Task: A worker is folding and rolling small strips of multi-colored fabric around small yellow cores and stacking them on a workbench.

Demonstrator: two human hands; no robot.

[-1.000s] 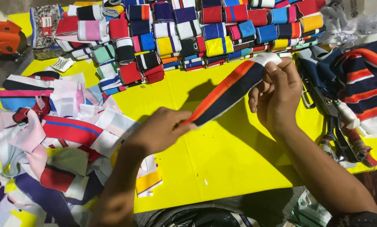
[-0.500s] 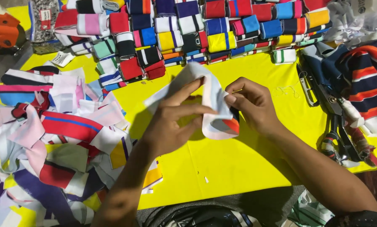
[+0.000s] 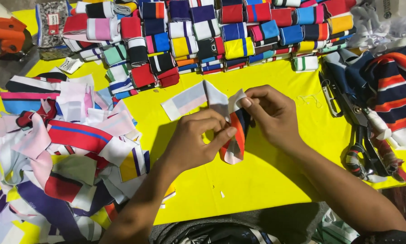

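Observation:
A striped fabric strip point(image 3: 235, 141), navy, orange and white with a pale back, hangs folded between both hands above the yellow table point(image 3: 275, 180). Its free end point(image 3: 185, 100) lies flat toward the left with the pale side up. My left hand point(image 3: 194, 141) pinches the fold from the left with thumb and fingers. My right hand point(image 3: 271, 114) grips the strip's upper edge from the right. The two hands are almost touching at the fold.
Rows of folded, coloured strip bundles point(image 3: 221, 31) line the far edge. A loose heap of striped strips point(image 3: 62, 149) covers the left side. Scissors point(image 3: 363, 135) and striped fabric point(image 3: 393, 90) lie at the right. An orange tool point(image 3: 4, 36) sits far left.
The strip was stretched out straight between the hands one second ago. Both hands have come together at the table's middle and the strip is now folded over.

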